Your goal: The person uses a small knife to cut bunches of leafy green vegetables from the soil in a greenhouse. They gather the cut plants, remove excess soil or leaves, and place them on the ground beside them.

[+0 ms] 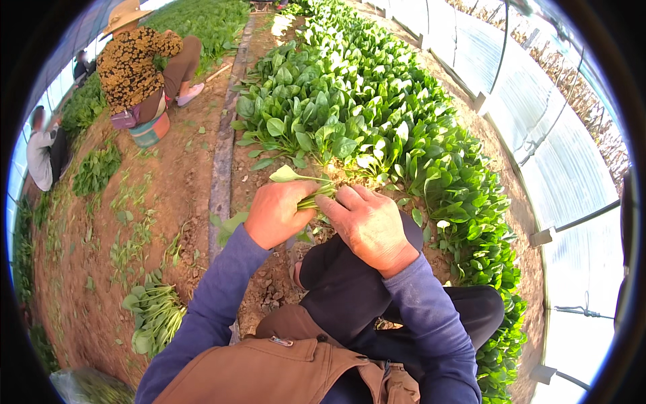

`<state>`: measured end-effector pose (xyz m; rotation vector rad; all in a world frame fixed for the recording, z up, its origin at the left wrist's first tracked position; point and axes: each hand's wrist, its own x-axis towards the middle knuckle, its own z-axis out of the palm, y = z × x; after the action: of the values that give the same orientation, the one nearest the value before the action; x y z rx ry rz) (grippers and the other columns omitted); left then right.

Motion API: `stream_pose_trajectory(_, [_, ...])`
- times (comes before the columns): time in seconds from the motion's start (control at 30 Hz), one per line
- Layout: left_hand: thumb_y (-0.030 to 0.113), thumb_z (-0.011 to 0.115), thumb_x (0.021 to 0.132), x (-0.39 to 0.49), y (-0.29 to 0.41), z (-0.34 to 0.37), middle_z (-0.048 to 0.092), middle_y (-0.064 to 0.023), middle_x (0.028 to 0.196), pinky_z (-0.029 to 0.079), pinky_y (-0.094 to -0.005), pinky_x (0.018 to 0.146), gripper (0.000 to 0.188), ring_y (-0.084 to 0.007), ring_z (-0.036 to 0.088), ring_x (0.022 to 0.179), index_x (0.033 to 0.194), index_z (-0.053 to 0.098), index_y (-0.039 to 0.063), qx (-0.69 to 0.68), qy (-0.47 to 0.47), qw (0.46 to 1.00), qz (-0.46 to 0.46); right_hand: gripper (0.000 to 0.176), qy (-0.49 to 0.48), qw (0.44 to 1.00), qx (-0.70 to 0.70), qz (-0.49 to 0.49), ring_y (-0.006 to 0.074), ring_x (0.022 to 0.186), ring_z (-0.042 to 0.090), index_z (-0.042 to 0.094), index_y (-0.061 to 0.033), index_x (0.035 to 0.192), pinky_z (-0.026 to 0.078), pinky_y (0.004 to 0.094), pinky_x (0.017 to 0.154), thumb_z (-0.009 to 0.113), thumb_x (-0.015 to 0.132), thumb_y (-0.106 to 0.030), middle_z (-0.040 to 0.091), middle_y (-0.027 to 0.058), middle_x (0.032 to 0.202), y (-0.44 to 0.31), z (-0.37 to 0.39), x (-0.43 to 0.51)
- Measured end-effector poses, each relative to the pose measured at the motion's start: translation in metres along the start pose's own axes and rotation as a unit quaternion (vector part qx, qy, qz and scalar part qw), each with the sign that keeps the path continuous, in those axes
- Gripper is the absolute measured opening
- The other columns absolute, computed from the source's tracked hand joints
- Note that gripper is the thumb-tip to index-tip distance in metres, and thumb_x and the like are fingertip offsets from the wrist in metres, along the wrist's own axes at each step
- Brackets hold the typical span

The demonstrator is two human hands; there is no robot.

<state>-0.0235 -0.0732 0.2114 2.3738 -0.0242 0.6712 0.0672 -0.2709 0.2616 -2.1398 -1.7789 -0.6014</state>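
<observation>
My left hand [280, 209] is closed around a small bunch of spinach stems [314, 199] above my bent knee. One leaf [284, 174] sticks up over the knuckles. More leaves [231, 227] spread out behind the wrist. At the stem end, my right hand [367, 230] has its thumb and fingers pinched on the stems; its fingertips are partly hidden. Just beyond both hands grows a dense bed of leafy spinach [348, 106], running along my right side too. A heap of picked spinach [156, 315] lies on the soil by my left forearm.
A dark strip [222, 171] runs along the soil left of the bed. Further left, a person [136, 65] sits on a bucket [150, 130]; others are behind. A plastic greenhouse wall [530, 111] curves along the right. A clear bag [88, 386] lies bottom left.
</observation>
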Motion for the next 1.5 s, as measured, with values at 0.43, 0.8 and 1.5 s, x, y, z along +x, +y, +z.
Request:
stream_pose_trajectory(0.43, [0.004,0.067,0.096,0.0,-0.038,0.002,0.076,-0.0085,0.116,0.056,-0.0332,0.097,0.031,-0.0149,0.07,0.105,0.126,0.07,-0.005,-0.418,-0.113,0.895,-0.103,0.06,0.1,0.941,0.044,0.321,0.0327,0.106,0.07,0.065,-0.0019,0.135,0.057,0.0401,0.093,0.087,0.082,-0.019,0.071,0.0177,0.117,0.04,-0.03,-0.024])
stream_pose_trajectory(0.8, [0.017,0.078,0.09,-0.001,-0.017,-0.004,0.076,-0.0086,0.102,0.055,-0.0328,0.083,0.037,-0.0119,0.066,0.093,0.12,0.072,-0.005,-0.365,-0.107,0.922,-0.067,0.032,0.054,0.931,0.305,0.195,0.0286,0.075,0.062,0.073,-0.0071,0.106,0.051,0.0404,0.065,0.088,0.082,-0.022,0.058,0.0107,0.09,-0.02,0.0,0.039])
stream_pose_trajectory(1.5, [0.022,0.073,0.089,-0.2,-0.048,-0.083,0.072,-0.0164,0.088,0.057,-0.0437,0.072,0.032,-0.0322,0.073,0.079,0.116,0.07,0.006,-0.123,0.096,0.965,-0.211,0.085,-0.042,0.922,0.376,0.084,0.0217,0.11,0.069,0.049,-0.0024,0.155,0.056,0.0351,0.1,0.086,0.078,-0.003,0.063,0.014,0.133,-0.111,0.02,0.073])
